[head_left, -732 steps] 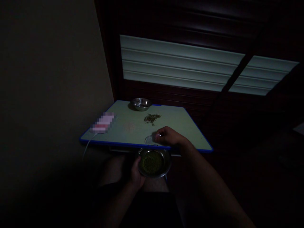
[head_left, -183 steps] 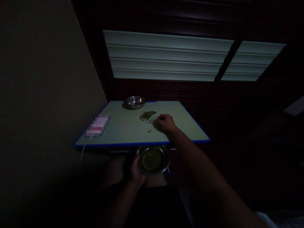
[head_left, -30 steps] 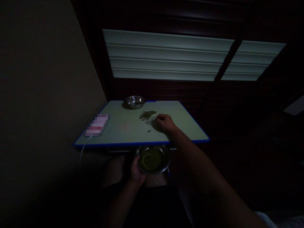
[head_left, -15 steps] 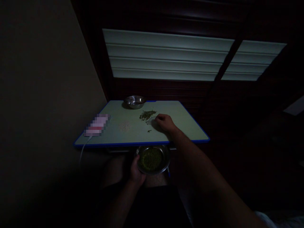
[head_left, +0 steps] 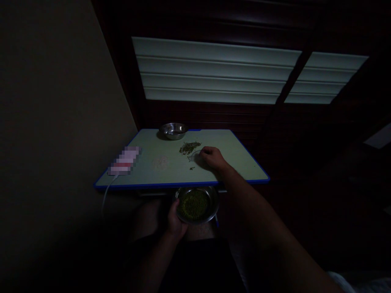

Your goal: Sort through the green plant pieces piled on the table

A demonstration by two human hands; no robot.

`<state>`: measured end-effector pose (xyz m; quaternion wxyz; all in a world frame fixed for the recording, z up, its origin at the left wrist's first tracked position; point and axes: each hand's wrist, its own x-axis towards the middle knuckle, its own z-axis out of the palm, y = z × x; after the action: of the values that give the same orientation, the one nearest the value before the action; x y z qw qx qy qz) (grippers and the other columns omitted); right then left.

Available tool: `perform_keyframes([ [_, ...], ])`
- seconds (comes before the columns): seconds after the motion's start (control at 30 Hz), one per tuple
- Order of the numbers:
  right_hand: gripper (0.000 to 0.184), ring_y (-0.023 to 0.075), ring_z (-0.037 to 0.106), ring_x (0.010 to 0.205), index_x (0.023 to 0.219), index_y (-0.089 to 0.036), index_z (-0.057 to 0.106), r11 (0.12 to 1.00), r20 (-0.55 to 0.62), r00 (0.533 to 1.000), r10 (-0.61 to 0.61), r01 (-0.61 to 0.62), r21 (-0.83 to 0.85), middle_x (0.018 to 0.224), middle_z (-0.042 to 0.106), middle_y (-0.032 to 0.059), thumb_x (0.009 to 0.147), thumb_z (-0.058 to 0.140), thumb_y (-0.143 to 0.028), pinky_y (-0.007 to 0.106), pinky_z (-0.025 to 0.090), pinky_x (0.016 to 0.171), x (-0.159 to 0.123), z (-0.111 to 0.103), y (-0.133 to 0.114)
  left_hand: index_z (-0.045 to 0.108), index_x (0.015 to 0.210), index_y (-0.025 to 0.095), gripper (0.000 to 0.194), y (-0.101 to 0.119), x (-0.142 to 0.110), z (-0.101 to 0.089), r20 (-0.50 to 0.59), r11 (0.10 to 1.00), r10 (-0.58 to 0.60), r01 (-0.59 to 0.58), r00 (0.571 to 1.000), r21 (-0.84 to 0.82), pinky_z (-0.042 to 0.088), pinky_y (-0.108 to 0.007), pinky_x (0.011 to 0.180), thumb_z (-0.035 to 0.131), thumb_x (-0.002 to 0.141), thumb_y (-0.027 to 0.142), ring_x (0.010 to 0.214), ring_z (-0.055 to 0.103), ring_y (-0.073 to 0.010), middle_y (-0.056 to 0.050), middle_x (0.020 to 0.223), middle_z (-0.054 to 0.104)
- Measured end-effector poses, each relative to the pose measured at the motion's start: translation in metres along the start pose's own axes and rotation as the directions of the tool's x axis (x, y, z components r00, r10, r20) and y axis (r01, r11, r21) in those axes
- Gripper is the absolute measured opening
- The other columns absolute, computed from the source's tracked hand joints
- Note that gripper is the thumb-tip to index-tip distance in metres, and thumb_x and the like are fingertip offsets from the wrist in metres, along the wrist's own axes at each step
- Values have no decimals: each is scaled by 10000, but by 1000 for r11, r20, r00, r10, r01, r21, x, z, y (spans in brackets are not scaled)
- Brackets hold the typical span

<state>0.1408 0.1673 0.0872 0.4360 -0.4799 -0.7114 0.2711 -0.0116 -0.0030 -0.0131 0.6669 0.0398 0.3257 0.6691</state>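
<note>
grain pile lies on the table just left of and slightly beyond the fingertips of the right hand, its long axis slanting from near left to far right, and that hand is by far the nearer one. the right fingers are pressed together, seemingly pinching a clear piece that points at the pile's near side, though dim light hides its shape. below the table edge, the left hand grips a metal bowl of green grains, thumb at its rim.
</note>
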Motion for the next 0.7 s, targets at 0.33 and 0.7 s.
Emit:
perform_keyframes([
  [0.33,171,113,465,592,639,-162,594,1000,4,1000,19,-19,11,585,530,-26,674,516,-310,233,350,583,0,1,1,708,991,147,301,1,-1,-1,6,999,-34,34,999,15,497,-419,911,590,775,321,958,672,-269,-100,942,747],
  [0.7,212,110,485,596,668,-146,639,999,51,999,10,-12,33,606,571,-14,683,539,-332,225,366,569,-2,1,-1,710,969,162,277,2,-1,3,-21,1000,-27,28,999,11,490,-418,931,574,772,301,1006,663,-273,-89,928,750],
])
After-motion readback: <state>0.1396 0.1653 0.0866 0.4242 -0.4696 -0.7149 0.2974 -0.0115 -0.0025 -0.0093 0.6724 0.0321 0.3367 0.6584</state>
